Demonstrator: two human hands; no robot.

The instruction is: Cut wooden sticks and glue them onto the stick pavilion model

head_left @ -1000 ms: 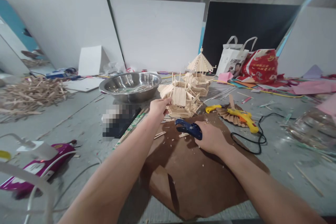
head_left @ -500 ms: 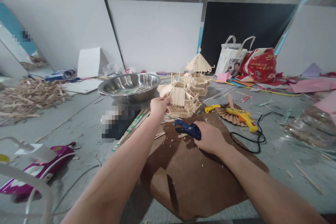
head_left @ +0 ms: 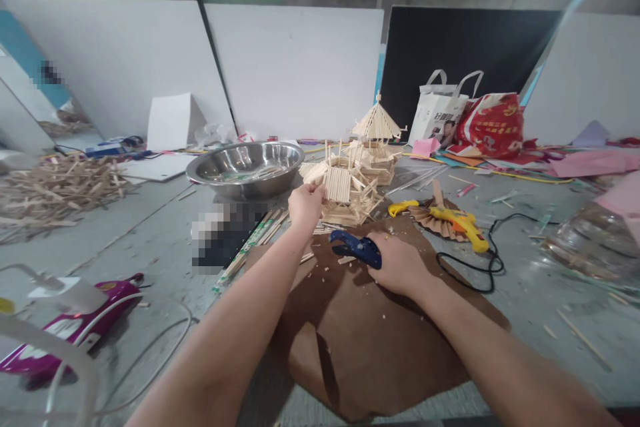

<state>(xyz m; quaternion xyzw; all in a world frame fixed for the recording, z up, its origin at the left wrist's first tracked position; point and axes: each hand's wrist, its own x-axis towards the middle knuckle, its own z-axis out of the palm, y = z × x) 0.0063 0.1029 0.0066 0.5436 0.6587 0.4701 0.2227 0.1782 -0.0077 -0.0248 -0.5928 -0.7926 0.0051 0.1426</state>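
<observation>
A model pavilion of pale wooden sticks [head_left: 338,185] stands at the middle of the table, with a slatted roof panel facing me. My left hand [head_left: 306,205] is closed in a pinch at the left edge of that panel. What sits between the fingertips is too small to make out. My right hand [head_left: 397,260] grips a dark blue plier-like hand tool [head_left: 356,248], its jaws pointing left and apart, just above brown paper [head_left: 395,340]. Short stick offcuts lie under the jaws. Behind the model rises a taller stick tower [head_left: 379,123] with a pointed roof.
A steel basin [head_left: 245,190] stands left of the model, near bundled sticks [head_left: 250,243]. A yellow glue gun [head_left: 463,223] with a black cord lies right. A stick pile [head_left: 65,190], a purple power strip [head_left: 95,320], a clear plastic container [head_left: 595,240] and bags [head_left: 493,123] surround the work.
My left fingers have curled slightly and shifted a little at the edge of the roof panel. My right hand keeps its grip on the blue tool, nearly still.
</observation>
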